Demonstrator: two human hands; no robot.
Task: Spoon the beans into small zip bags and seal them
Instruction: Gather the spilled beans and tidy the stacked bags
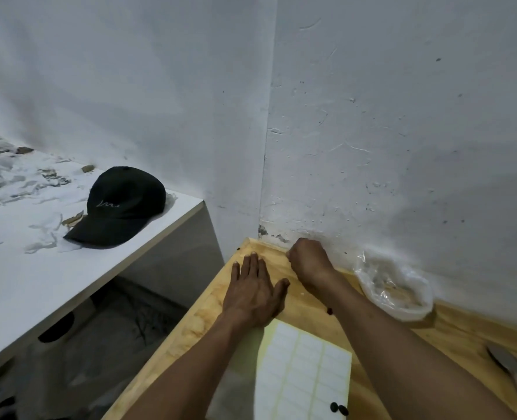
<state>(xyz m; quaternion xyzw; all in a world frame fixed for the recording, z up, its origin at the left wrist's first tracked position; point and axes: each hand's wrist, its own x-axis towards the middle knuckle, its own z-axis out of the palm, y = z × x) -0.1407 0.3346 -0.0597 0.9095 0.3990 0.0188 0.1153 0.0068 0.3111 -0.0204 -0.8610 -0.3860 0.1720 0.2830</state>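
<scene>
White plaster walls (372,116) are meeting in a corner just behind a pale wooden table (311,310), the paint scuffed and flaking near the base. Left hand (255,294) is lying flat on the wood, fingers straight and spread, pressing down near the far edge. Right hand (308,259) is sitting curled into a fist close to the wall; it may be pinching something small, but nothing shows between the fingers, so I cannot tell what, if anything, it is holding. Clear plastic bag (393,291) is slumping against the wall to the right of that hand, open and crumpled, with pale contents that are too blurred to identify. Two dark beans (339,408) are lying at the lower edge of a label sheet (304,368), and another dark speck (330,311) is showing beside the right forearm. Spoon (507,363) is resting untouched at the table's right edge, well apart from both hands. Judgement: spooning is not under way; the hands appear to be flattening or sealing something thin at the far edge, or gathering strays. Next move probably calls for reaching right for the spoon and steadying a bag mouth with the other hand. Left of the table, a white shelf (39,268) littered with paint flakes is carrying a black cap (121,207).
</scene>
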